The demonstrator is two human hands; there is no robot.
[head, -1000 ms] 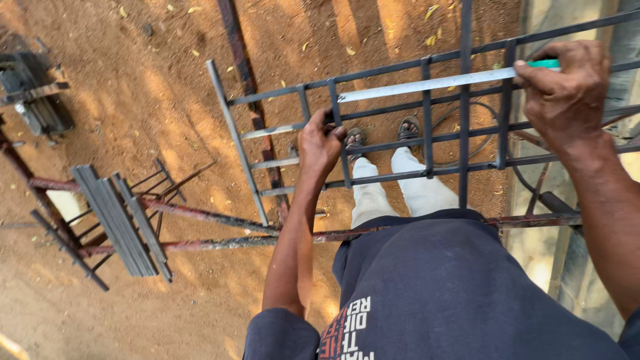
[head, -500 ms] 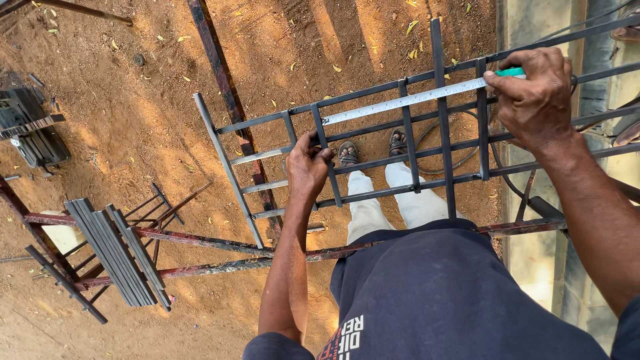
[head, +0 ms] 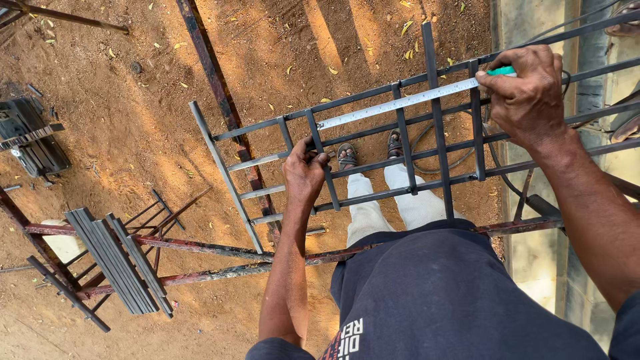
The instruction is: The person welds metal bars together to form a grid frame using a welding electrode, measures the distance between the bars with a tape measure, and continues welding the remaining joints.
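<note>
Head view looks down on a metal grille (head: pixel 427 143) held over red dirt, with the person's legs and sandalled feet showing through its bars. Left hand (head: pixel 305 175) is wrapped tight around an upright bar near the grille's left end, while the right hand (head: pixel 527 100) pinches the green-tipped end of a steel ruler (head: pixel 400 102) and presses it along a cross bar, the ruler running leftward to near the left hand. Grey bars (head: pixel 117 260) lie stacked on a rusty stand at lower left.
</note>
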